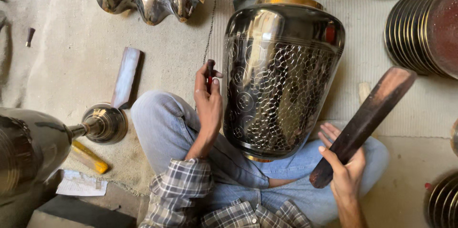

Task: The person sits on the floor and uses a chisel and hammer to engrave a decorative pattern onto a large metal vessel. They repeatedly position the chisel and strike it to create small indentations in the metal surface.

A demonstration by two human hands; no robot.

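Seated cross-legged on the floor — large engraved metal vase point(281, 80) resting across the lap, neck toward 12 o'clock. Left hand point(208, 99) closed on a small chisel point(210, 73) at the vase's 9 o'clock side; right hand point(346, 168) gripping a wooden mallet point(365, 123), raised. Most of the visible body patterned; shoulder band plain.

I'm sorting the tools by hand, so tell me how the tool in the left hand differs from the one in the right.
The small dark tool in the left hand is short and thin; the wooden paddle in the right hand is long, broad and flat. The small tool is pinched upright at the engraved metal vase; the paddle slants up, away from the vase. Only the tip of the small tool shows above the fingers; most of the paddle shows. Both are dark.
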